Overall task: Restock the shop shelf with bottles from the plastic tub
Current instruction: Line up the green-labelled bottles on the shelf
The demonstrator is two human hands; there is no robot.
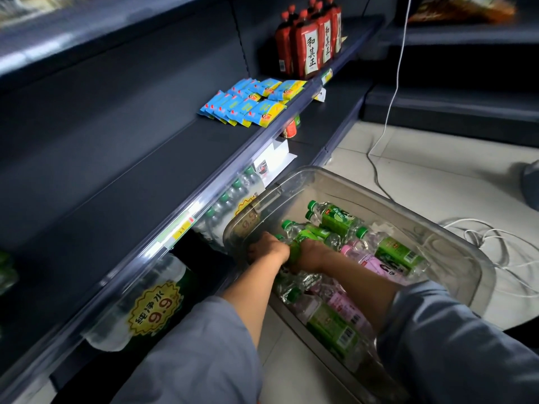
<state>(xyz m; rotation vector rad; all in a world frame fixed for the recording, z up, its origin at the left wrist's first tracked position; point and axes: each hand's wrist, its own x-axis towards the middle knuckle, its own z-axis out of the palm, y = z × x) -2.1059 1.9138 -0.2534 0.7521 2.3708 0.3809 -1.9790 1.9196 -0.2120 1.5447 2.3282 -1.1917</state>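
A clear plastic tub (455,243) stands on the floor in front of the dark shelf (140,158). Inside lie several bottles with green labels (338,220) and pink labels (376,265), piled on their sides. Both my hands reach into the tub's near-left corner. My left hand (264,247) is down among the bottles with curled fingers; what it holds is hidden. My right hand (310,253) grips a green-labelled bottle (303,237) around its body.
The middle shelf holds blue and yellow snack packets (250,103) and red-capped dark bottles (309,39) at its far end. Shrink-wrapped water packs (151,304) fill the bottom shelf. A white cable (390,112) hangs down and coils on the tiled floor.
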